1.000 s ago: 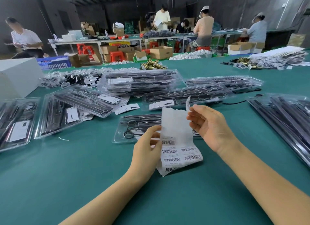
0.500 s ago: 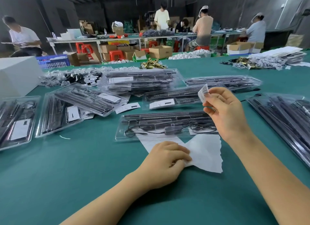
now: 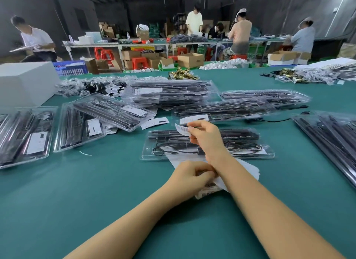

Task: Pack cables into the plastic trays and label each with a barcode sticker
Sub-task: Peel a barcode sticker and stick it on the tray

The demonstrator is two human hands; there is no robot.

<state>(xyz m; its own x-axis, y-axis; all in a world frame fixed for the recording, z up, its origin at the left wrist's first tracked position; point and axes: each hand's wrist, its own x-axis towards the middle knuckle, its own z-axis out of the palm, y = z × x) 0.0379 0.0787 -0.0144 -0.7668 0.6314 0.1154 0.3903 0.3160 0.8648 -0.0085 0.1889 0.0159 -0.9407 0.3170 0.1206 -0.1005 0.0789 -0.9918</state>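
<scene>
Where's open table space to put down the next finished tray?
Bare green table lies near-left of the left hand, below the left-side trays. Another strip runs between the centre tray and the right-edge pile. Farther back is crowded.

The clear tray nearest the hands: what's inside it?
The clear tray holds black rods along its far side and a coiled black cable nearer. The right hand covers its middle.

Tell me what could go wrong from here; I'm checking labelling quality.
The small white barcode sticker, pinched only by the right hand, hangs free over the clear plastic tray of black cables and may curl or land crooked. The left hand bunches the white sticker backing sheet, which could crease remaining labels.
</scene>
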